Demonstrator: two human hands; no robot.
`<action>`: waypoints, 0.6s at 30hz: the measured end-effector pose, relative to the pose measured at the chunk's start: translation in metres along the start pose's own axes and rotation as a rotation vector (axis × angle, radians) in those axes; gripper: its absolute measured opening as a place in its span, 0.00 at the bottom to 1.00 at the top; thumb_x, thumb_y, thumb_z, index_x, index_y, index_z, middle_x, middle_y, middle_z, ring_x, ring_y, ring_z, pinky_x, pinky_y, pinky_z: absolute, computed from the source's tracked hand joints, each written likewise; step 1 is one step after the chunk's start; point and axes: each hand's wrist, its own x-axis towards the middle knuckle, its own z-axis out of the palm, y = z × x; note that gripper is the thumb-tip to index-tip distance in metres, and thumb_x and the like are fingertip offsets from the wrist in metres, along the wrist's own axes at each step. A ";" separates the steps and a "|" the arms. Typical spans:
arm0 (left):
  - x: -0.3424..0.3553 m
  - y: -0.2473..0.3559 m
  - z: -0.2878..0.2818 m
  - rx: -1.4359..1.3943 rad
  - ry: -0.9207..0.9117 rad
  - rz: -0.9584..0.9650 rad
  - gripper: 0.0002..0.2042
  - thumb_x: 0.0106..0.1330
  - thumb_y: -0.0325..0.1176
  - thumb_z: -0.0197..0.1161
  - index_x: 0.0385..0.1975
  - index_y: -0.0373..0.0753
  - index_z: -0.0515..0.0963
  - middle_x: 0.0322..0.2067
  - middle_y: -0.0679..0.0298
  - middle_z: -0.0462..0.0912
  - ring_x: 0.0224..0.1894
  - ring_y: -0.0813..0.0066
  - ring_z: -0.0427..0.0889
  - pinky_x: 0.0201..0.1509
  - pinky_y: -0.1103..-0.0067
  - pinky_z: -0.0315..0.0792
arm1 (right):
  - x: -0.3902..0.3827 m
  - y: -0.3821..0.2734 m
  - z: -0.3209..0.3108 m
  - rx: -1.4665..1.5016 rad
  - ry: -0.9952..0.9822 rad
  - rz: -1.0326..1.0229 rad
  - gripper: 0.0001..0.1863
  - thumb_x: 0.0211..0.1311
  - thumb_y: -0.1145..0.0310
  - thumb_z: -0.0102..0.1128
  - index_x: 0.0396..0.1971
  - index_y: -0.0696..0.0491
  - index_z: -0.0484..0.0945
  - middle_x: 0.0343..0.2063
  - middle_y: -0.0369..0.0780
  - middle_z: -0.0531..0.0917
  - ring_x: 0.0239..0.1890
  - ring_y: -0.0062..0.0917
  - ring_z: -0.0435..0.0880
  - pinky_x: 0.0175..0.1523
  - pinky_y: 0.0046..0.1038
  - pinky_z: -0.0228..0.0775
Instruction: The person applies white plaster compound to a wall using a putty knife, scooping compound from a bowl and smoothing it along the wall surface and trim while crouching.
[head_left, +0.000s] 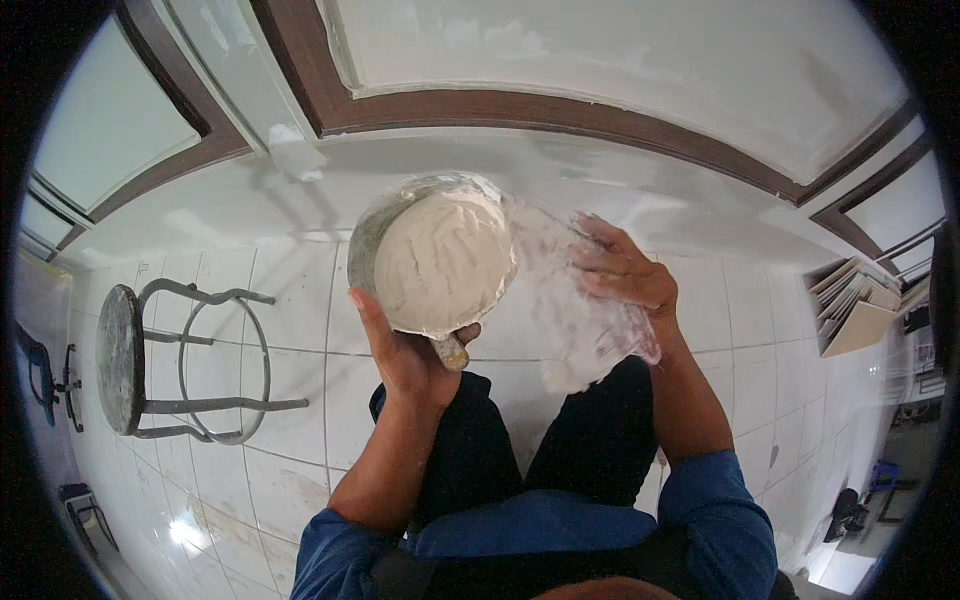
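My left hand [413,365] is wrapped under the near side of a round, coated metal bowl [362,250], its thumb up along the outer wall. Thick off-white paste [440,262], like putty or plaster, fills the bowl nearly to the rim. A short, worn yellowish handle [451,352] sticks out by my left fingers; whether it belongs to the bowl or to a separate tool cannot be told. My right hand [628,275] grips a see-through plastic bag [585,330] smeared with white. The bag hangs beside the bowl, its upper end against the rim, and is somewhat blurred.
A paint-stained metal stool [122,360] lies on its side on the white tiled floor [290,400] to the left. Ahead stands a white wall [600,180] with brown-framed panels [480,108]. Boards or cartons [858,305] lean at the right.
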 end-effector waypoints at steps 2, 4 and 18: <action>0.001 -0.003 -0.002 -0.108 0.024 -0.047 0.43 0.63 0.73 0.42 0.66 0.40 0.57 0.54 0.55 0.73 0.40 0.65 0.82 0.24 0.76 0.78 | 0.001 0.000 0.001 -0.029 -0.072 0.029 0.23 0.52 0.52 0.70 0.41 0.53 0.86 0.47 0.47 0.84 0.62 0.49 0.71 0.67 0.54 0.54; 0.000 -0.001 -0.004 -0.036 0.023 -0.020 0.44 0.62 0.74 0.41 0.66 0.40 0.56 0.55 0.54 0.72 0.42 0.64 0.81 0.25 0.76 0.78 | -0.007 0.006 0.000 -0.101 -0.145 0.074 0.23 0.51 0.52 0.69 0.44 0.51 0.86 0.49 0.43 0.84 0.63 0.44 0.71 0.68 0.44 0.54; -0.019 0.008 -0.006 -0.062 0.177 0.048 0.45 0.61 0.75 0.42 0.67 0.43 0.55 0.56 0.55 0.71 0.44 0.62 0.80 0.30 0.71 0.78 | 0.006 0.001 -0.025 -0.290 -0.053 0.245 0.14 0.51 0.74 0.70 0.39 0.57 0.84 0.41 0.45 0.85 0.44 0.32 0.85 0.51 0.33 0.73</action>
